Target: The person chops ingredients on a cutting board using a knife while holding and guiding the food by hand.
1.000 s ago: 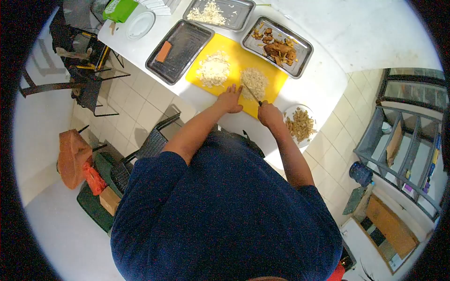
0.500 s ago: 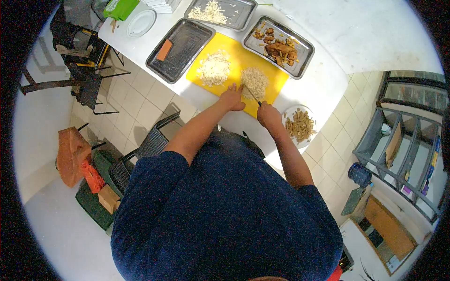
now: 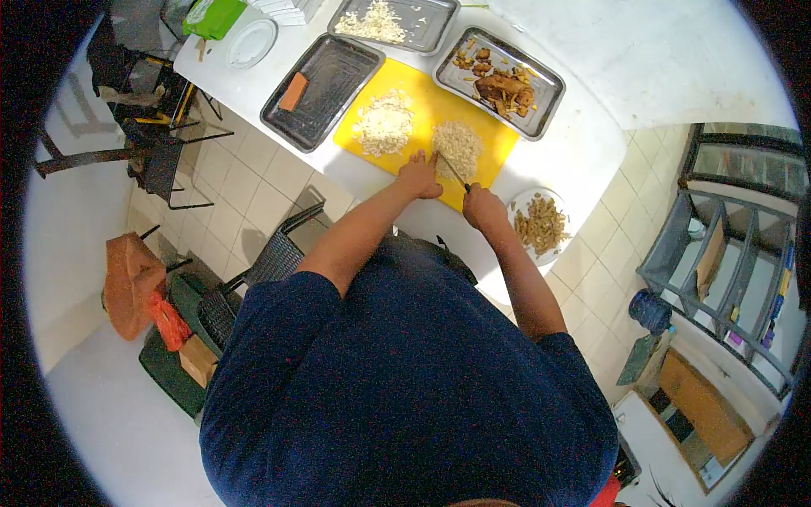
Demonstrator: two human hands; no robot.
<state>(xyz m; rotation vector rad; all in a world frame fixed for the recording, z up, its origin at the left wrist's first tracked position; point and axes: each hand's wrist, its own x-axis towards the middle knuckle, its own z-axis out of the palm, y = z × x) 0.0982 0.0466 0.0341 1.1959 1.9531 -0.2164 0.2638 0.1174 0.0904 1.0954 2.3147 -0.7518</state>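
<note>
"Edges first: what lay around the board [image 3: 414,80]?"

"Black tray [image 3: 334,80] on its left, steel tray [image 3: 545,101] at its far right. Bare bench [image 3: 591,144] showed between the steel tray and the plate [image 3: 564,207] of brown pieces."

"And the grip?"

"Right hand [image 3: 480,207] was clamped on the knife [image 3: 454,171], blade slanting along the near side of the beige heap [image 3: 459,149]. Left hand [image 3: 419,178] had its fingers spread, close to the knife's tip; whether they touched it, I couldn't tell."

"What else was on the surface?"

"A pale heap [image 3: 386,124] sat left of the beige one, both on the board. The black tray held an orange block [image 3: 294,91]."

"The room?"

"Tiled floor [image 3: 253,165], a chair [image 3: 283,253] left of the person, a rack [image 3: 735,279] off to the right."
</note>
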